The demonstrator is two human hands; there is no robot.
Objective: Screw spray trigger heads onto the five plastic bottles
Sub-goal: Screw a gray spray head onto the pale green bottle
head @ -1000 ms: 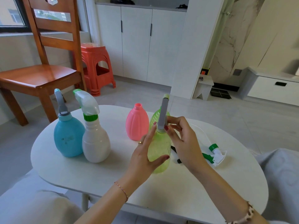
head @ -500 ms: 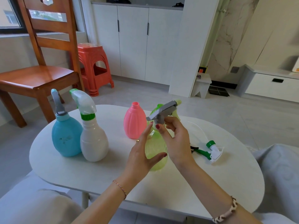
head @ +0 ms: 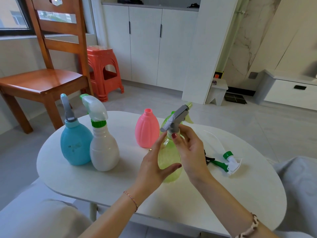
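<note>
My left hand (head: 155, 166) wraps the belly of a clear green bottle (head: 169, 157) standing on the white table (head: 188, 191). My right hand (head: 190, 150) pinches the collar of the grey trigger head (head: 176, 118) sitting on that bottle's neck, its nozzle pointing up and right. To the left stand a blue bottle (head: 75, 145) and a white bottle (head: 103, 148), each with a trigger head on. A pink bottle (head: 146, 129) stands open-necked behind my hands; another green bottle is mostly hidden behind the held one. A loose white-and-green trigger head (head: 229, 160) lies at the right.
A wooden chair (head: 46, 66) and a red plastic stool (head: 103, 69) stand beyond the table's left end. White cabinets (head: 145, 45) line the back wall. A small dark object (head: 208, 158) lies on the table next to my right hand.
The grey trigger head has turned on the green bottle: its nozzle pointed straight up a second ago and now slants to the right. My right hand twisted with it; the left kept hold.
</note>
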